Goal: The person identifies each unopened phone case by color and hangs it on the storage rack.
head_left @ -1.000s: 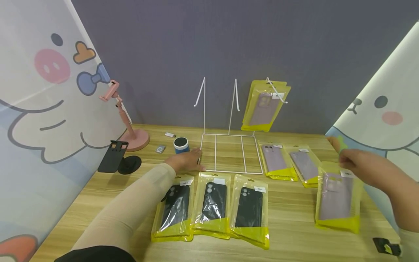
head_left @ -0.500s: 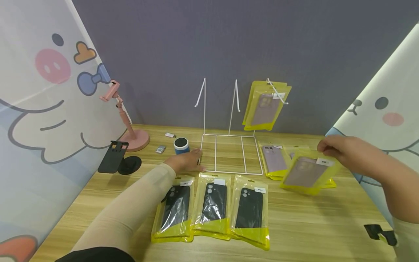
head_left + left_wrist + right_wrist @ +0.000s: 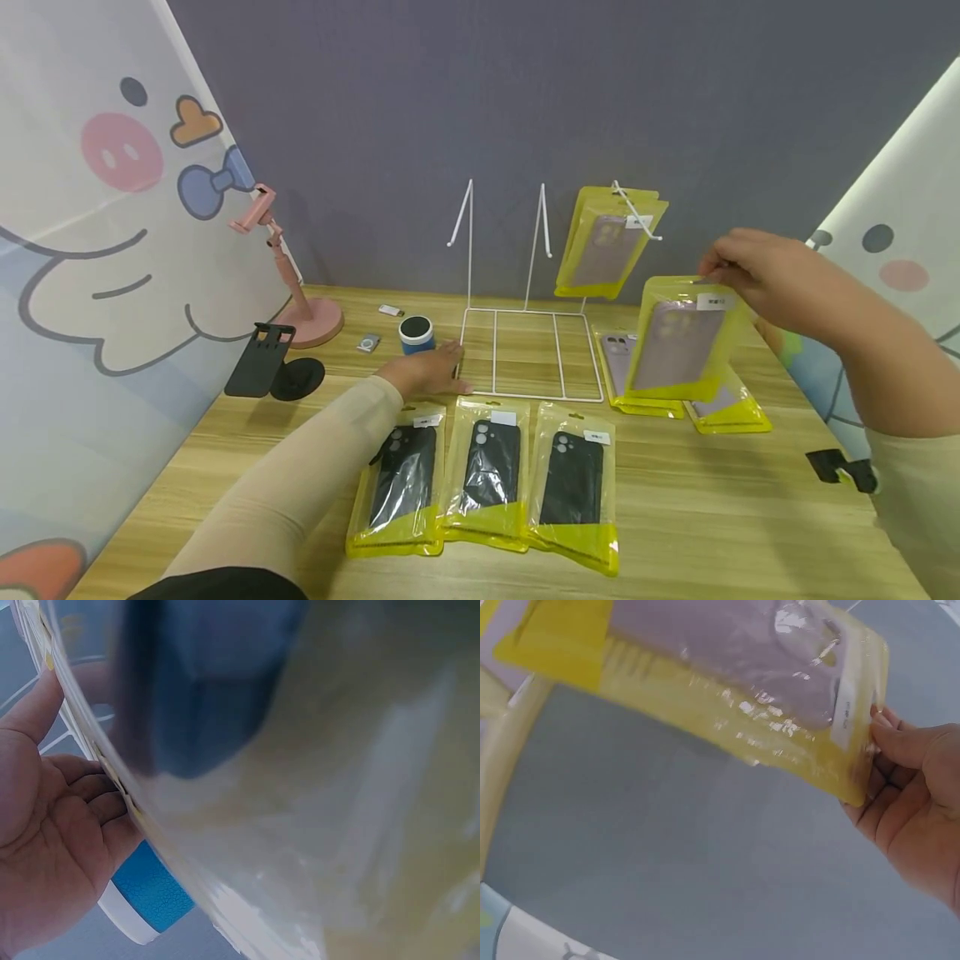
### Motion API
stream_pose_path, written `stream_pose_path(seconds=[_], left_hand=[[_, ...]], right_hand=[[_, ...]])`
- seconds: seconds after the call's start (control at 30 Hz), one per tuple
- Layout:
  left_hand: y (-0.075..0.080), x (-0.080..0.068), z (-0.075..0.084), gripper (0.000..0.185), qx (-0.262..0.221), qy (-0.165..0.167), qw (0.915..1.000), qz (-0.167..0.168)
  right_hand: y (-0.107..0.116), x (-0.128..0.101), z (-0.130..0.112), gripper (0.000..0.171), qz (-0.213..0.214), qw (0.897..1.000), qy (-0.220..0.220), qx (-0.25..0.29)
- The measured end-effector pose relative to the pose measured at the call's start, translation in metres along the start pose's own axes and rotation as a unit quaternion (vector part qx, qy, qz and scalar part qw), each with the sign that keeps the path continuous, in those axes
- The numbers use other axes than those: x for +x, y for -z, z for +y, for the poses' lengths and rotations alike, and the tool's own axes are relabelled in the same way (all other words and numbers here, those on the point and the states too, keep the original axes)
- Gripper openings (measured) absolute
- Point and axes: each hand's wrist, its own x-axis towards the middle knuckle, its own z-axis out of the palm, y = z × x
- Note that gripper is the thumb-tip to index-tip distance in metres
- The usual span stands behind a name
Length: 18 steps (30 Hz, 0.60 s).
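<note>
My right hand (image 3: 765, 271) pinches the top corner of a yellow-edged clear pouch (image 3: 678, 342) with a lilac phone case inside. It hangs above the table, right of a white wire display rack (image 3: 555, 354). In the right wrist view, thumb and fingers grip the pouch (image 3: 727, 682) beside its white label. My left hand (image 3: 429, 368) holds the rack's front left corner, fingers at the side wire and thumb at the front wire. Pouch plastic covers much of the left wrist view, partly hiding that hand (image 3: 60, 832). Lilac-case pouches (image 3: 611, 237) hang on the rack's right hook.
Three pouches with black cases (image 3: 491, 467) lie before the rack. Two lilac-case pouches (image 3: 727, 404) lie under the held one. Left are a blue-and-white jar (image 3: 416, 333), a pink phone stand (image 3: 311, 321), a black stand (image 3: 258, 362) and small gadgets (image 3: 367, 342).
My right hand has carried the lilac-case pouch from the table's right side leftward and up toward the rack. The left hand has stayed at the rack's corner.
</note>
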Motion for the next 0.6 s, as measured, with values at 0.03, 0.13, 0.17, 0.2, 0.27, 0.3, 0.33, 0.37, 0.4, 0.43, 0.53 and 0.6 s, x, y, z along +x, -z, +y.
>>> stream_pose_path(seconds=[0.03,0.13,0.17,0.2,0.27,0.3,0.33,0.37,0.4,0.43,0.53,0.6], left_hand=[[0.000,0.000,0.000,0.094,-0.001,0.002,1.0000,-0.001],[0.000,0.001,0.000,0.095,-0.003,0.004,1.0000,0.001],[0.000,0.001,-0.001,0.095,-0.004,0.005,1.0000,0.002],[0.000,0.001,-0.001,0.095,-0.005,0.005,1.0000,0.003],[0.001,0.001,-0.001,0.095,-0.005,0.004,1.0000,0.006],[0.001,0.001,-0.001,0.095,-0.006,0.004,1.0000,0.005],[0.000,0.001,-0.001,0.095,-0.007,0.004,1.0000,0.004],[0.000,0.001,-0.001,0.095,-0.007,0.004,1.0000,0.003],[0.000,0.001,-0.002,0.096,-0.007,0.004,1.0000,0.002],[-0.001,0.001,-0.002,0.096,-0.007,0.003,1.0000,0.001],[-0.001,0.002,-0.002,0.096,-0.005,0.004,1.0000,-0.001],[-0.002,0.003,-0.002,0.096,-0.002,0.003,1.0000,0.000]], right_hand=[[0.001,0.003,-0.002,0.014,0.009,1.000,0.005,-0.001],[0.007,0.013,-0.009,0.014,0.031,0.999,0.016,0.004],[0.009,0.017,-0.012,0.014,0.036,0.999,0.019,0.007],[0.010,0.021,-0.014,0.014,0.039,0.999,0.021,0.009],[0.013,0.028,-0.018,0.014,0.042,0.999,0.022,0.016],[0.013,0.032,-0.019,0.014,0.040,0.999,0.021,0.019],[0.013,0.036,-0.021,0.014,0.037,0.999,0.017,0.026],[0.013,0.040,-0.021,0.015,0.031,0.999,0.012,0.028],[0.013,0.043,-0.022,0.016,0.027,0.999,0.007,0.031],[0.012,0.046,-0.022,0.017,0.023,0.999,0.002,0.037],[0.008,0.055,-0.019,0.020,0.004,0.999,-0.016,0.046],[0.004,0.060,-0.015,0.022,-0.007,0.998,-0.027,0.053]])
